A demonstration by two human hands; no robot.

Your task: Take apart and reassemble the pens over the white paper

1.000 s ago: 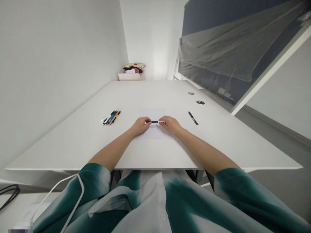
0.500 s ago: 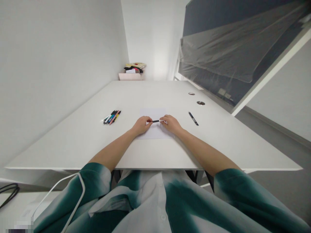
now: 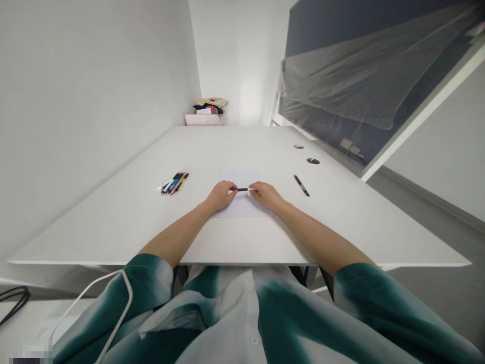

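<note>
We hold a slim black pen [image 3: 242, 189] crosswise between both hands, over the middle of a white paper sheet [image 3: 238, 178]. Left hand [image 3: 220, 196]: closed, fingers pinching the pen's left end. Right hand [image 3: 266, 195]: closed too, fingertips [image 3: 253, 190] on the pen's white right end. Short stretch of black barrel shows between the hands, roughly level. Can't tell if the pen touches the paper. Both forearms reach out from our teal-and-white sleeves [image 3: 147, 285], over the near edge of the white desk [image 3: 113, 230].

Left of the sheet, well apart from our left hand: a bundle of colored pens [image 3: 173, 183], lying side by side on the desk. Right of the sheet, near our right hand: a loose black marker [image 3: 301, 185], lying at an angle. Two round cable grommets [image 3: 312, 161] sit in the desk past it, toward the far right edge. Beyond the far end of the desk: a pale pink box [image 3: 204, 119] with mixed items on top. Dark panel wrapped in clear plastic film [image 3: 359, 76] leans at right. White cable [image 3: 127, 298] crosses our left sleeve.
</note>
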